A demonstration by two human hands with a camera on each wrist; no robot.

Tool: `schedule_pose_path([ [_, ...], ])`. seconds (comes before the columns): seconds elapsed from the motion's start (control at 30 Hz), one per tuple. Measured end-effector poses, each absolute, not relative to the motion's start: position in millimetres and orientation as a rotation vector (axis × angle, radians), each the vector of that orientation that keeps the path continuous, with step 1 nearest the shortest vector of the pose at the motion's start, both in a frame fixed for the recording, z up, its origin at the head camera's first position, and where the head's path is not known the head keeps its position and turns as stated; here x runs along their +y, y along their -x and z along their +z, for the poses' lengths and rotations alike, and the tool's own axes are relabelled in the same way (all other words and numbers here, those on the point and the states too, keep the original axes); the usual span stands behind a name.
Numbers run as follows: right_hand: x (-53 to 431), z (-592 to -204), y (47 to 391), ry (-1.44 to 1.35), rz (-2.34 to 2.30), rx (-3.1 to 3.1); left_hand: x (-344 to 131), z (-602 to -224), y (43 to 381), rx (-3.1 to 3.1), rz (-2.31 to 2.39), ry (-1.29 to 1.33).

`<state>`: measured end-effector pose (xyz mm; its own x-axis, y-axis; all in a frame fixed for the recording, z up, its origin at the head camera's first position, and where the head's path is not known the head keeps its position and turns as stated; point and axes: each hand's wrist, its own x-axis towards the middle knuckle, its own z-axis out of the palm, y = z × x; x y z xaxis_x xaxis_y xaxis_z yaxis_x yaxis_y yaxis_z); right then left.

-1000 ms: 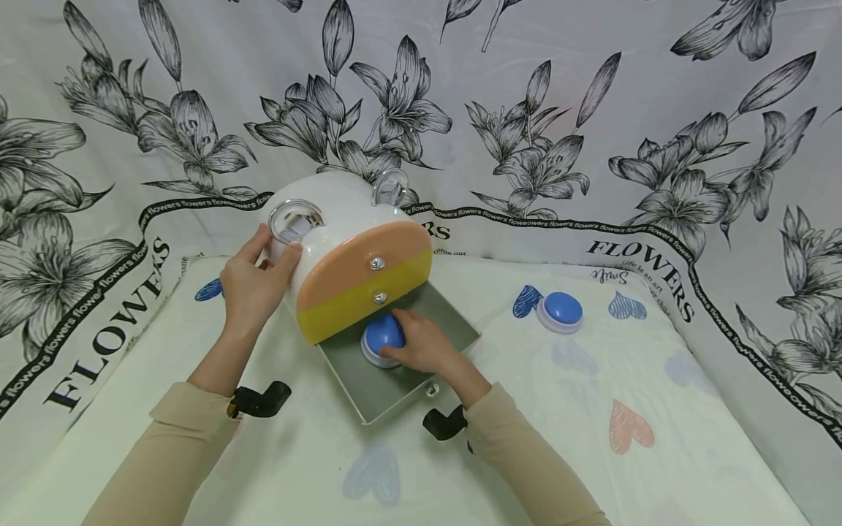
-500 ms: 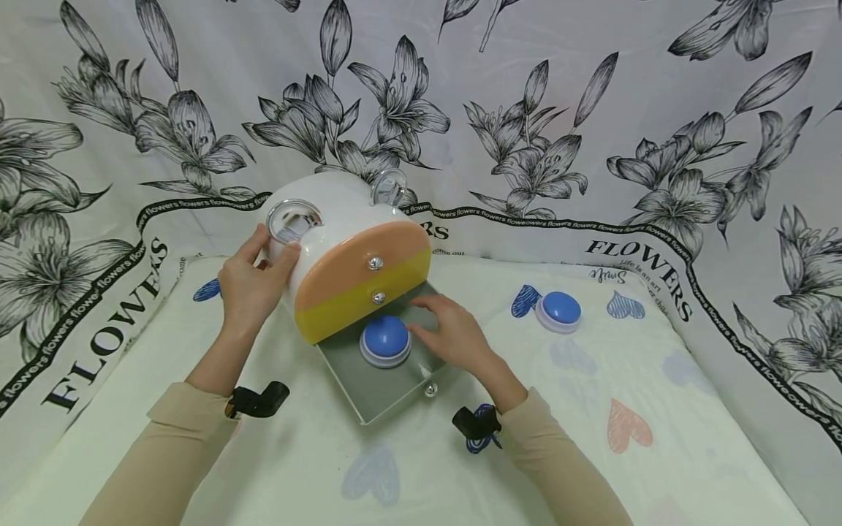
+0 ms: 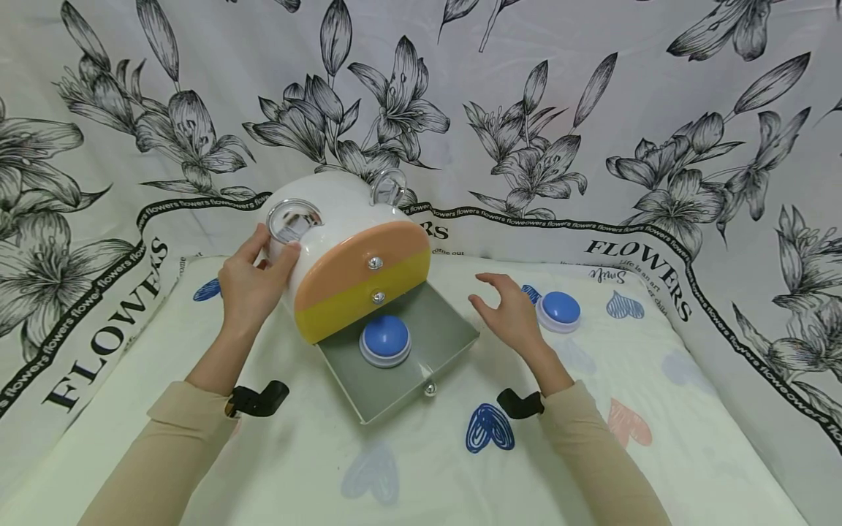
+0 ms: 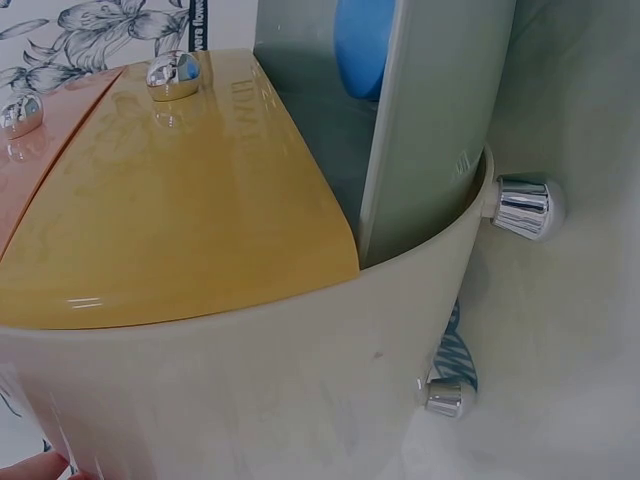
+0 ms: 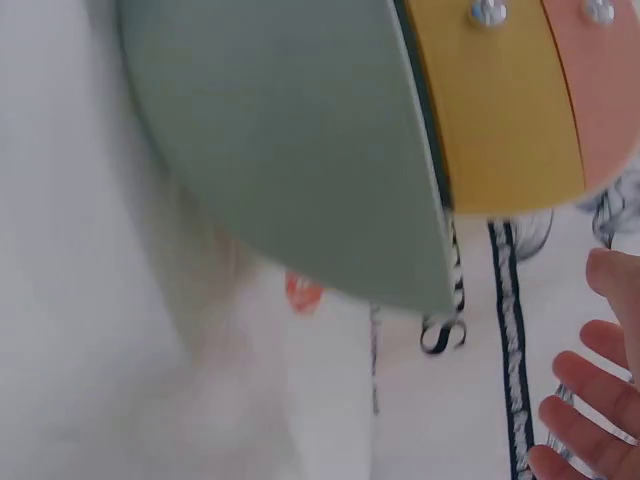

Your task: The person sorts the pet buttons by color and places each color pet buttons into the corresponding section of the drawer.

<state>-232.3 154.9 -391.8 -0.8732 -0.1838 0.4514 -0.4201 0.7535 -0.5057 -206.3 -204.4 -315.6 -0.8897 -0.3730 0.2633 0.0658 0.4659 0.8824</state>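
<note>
A rounded white mini drawer cabinet (image 3: 342, 196) stands tilted to the left of centre, with orange and yellow drawer fronts. My left hand (image 3: 253, 281) holds its left side, thumb and fingers by a clear ring (image 3: 294, 220); in the left wrist view only fingertips show. The cabinet's grey-green bottom drawer (image 3: 421, 343) is pulled out. Inside it sits a blue domed push button (image 3: 386, 337) on a white base. To the right of the drawer, apart from it, my right hand (image 3: 513, 313) is in the air, fingers relaxed and holding nothing.
A second blue push button (image 3: 561, 310) lies on the heart-printed cloth (image 3: 427, 475), right of my right hand. Behind hangs a white flower-printed curtain (image 3: 526, 44). Silver knobs (image 4: 525, 207) stick out beneath the cabinet in the left wrist view.
My right hand has let go of the blue push button in the drawer and moved right, out past the drawer's edge. The left hand and cabinet stay put.
</note>
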Motion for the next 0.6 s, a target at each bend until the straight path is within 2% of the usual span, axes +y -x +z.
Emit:
schedule_pose_path([
  [0.6, 238.6, -421.2, 251.3, -0.032, 0.857, -2.564, -205.0, -315.4, 205.7, -2.312, -1.408, -0.269],
])
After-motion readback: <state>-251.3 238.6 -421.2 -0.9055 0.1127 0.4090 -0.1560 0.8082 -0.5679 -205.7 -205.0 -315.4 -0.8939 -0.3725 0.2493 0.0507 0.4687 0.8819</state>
